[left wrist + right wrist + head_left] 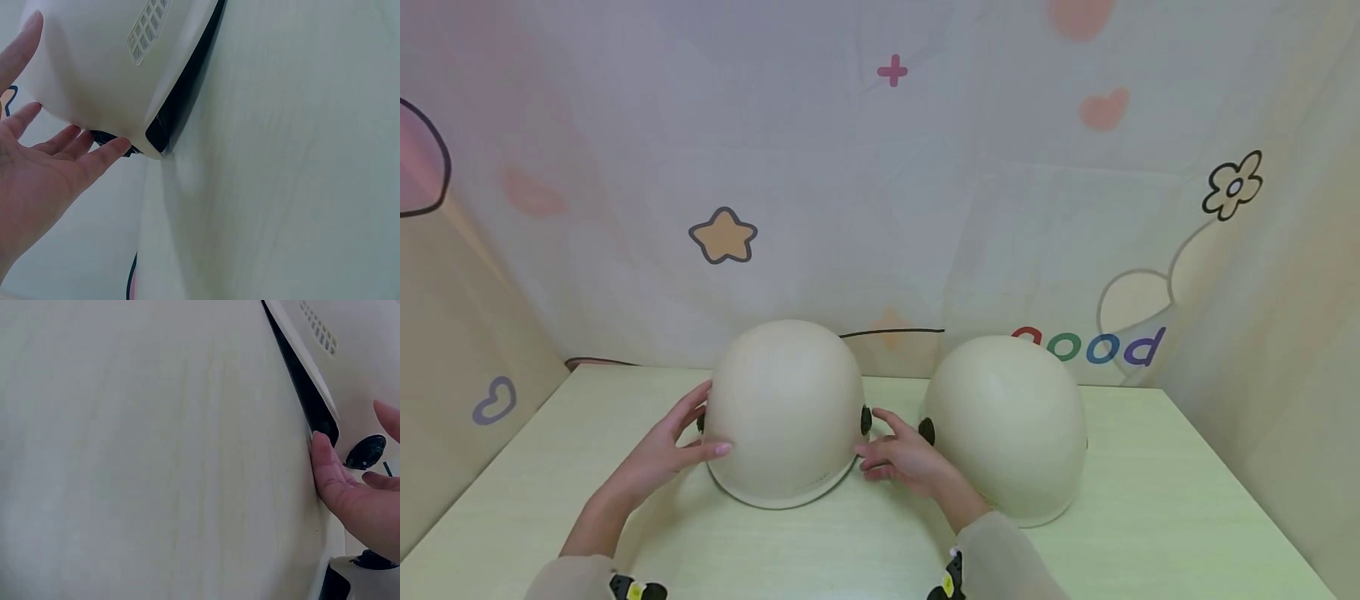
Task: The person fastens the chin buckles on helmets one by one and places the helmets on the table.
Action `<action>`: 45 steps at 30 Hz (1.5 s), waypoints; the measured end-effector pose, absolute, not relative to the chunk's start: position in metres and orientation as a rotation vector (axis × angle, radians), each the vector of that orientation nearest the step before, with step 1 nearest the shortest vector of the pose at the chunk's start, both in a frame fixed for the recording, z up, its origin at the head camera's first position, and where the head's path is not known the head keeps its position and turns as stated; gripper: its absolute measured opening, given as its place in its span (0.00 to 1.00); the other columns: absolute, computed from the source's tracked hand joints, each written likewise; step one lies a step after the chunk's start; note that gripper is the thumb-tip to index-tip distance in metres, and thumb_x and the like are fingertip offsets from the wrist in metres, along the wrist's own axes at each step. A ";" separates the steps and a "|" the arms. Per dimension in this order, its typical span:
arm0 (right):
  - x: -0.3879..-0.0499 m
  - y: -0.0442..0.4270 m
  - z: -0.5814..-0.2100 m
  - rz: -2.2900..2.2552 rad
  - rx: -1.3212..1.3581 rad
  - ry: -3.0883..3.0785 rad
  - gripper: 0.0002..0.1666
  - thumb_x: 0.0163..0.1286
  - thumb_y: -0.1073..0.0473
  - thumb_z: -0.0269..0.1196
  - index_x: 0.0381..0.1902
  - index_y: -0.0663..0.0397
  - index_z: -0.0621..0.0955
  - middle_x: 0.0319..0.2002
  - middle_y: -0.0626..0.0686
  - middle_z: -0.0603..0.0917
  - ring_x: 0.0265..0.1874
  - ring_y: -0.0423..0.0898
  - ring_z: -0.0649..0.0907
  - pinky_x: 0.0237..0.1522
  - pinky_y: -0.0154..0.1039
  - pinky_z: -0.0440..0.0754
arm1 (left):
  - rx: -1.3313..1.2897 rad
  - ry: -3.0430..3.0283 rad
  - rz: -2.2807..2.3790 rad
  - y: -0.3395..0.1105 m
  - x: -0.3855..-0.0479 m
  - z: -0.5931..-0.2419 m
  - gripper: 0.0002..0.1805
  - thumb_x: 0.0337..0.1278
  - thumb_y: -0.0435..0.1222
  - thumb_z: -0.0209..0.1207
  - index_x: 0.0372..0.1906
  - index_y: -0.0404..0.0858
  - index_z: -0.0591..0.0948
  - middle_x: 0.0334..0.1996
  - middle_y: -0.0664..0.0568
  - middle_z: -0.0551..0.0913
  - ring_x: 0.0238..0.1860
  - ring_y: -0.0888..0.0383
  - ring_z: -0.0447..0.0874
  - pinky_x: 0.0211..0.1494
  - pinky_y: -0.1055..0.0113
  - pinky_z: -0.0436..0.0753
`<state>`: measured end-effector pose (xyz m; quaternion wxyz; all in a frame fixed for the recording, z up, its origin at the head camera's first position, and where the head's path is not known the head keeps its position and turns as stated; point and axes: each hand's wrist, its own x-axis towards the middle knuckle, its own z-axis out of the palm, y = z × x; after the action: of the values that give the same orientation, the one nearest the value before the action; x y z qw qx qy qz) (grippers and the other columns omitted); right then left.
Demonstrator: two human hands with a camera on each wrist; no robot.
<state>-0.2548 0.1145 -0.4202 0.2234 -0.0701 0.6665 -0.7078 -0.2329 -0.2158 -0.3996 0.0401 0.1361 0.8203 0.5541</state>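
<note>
Two cream helmets stand dome-up on the table. My left hand (662,454) is at the left side of the left helmet (786,408), thumb toward its front and fingers along its side. In the left wrist view, the fingers (94,161) lie fairly straight by the helmet's shell and dark fitting. My right hand (913,462) is by the lower right edge of the same helmet, near its black round side knob (866,420). The right wrist view shows a fingertip at the rim, with the fingers loosely bent. The right helmet (1011,429) is beside and partly behind my right hand.
The pale wood-grain table (775,554) reaches back to a printed cloth backdrop (850,183), with more cloth at both sides. A black knob (927,431) sits on the right helmet's left side, close to my right wrist.
</note>
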 end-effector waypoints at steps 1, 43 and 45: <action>-0.256 0.114 -0.420 -1.943 -0.184 1.845 0.46 0.62 0.67 0.60 0.70 0.58 0.46 0.39 0.60 0.76 0.31 0.47 0.79 0.41 0.44 0.79 | 0.419 2.511 1.700 -0.216 -0.233 -0.400 0.50 0.50 0.40 0.65 0.72 0.45 0.45 0.70 0.42 0.45 0.68 0.40 0.41 0.57 0.34 0.57; -0.237 0.116 -0.378 -2.123 -0.313 1.805 0.30 0.61 0.75 0.56 0.59 0.67 0.59 0.34 0.59 0.76 0.32 0.50 0.81 0.49 0.48 0.75 | 0.383 2.580 1.684 -0.204 -0.219 -0.378 0.54 0.48 0.41 0.66 0.72 0.50 0.40 0.69 0.37 0.44 0.64 0.30 0.49 0.52 0.40 0.69; -0.235 0.117 -0.373 -2.120 -0.331 1.816 0.30 0.60 0.75 0.56 0.59 0.67 0.60 0.34 0.59 0.75 0.32 0.51 0.80 0.50 0.49 0.75 | 0.388 2.575 1.685 -0.203 -0.217 -0.376 0.54 0.48 0.41 0.66 0.72 0.49 0.40 0.69 0.39 0.44 0.63 0.30 0.49 0.51 0.40 0.70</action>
<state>-0.2354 0.1174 -0.3734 0.1645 -0.1163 0.6371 -0.7440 -0.2167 -0.2034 -0.3757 0.0202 0.1249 0.8300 0.5432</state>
